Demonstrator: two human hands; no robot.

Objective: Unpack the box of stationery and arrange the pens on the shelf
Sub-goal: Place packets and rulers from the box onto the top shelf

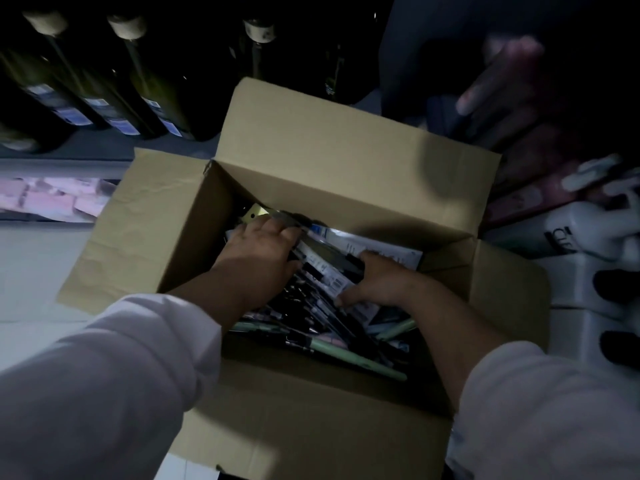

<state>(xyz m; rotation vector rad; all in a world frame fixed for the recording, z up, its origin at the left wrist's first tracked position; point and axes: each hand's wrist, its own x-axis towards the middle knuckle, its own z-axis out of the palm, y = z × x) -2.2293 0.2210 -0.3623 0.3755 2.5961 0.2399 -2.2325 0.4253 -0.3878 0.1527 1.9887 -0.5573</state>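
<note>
White sleeves [104, 375] reach into the open brown cardboard box [311, 150], flaps splayed outward. Left hand [259, 258] and right hand [377, 282] curl round a packet of black pens [332, 275] lying diagonally, far-left to near-right, box walls close by.

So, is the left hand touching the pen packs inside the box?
Touching. The head view shows the left hand inside the box, its fingers curled over the pen packs.
</note>
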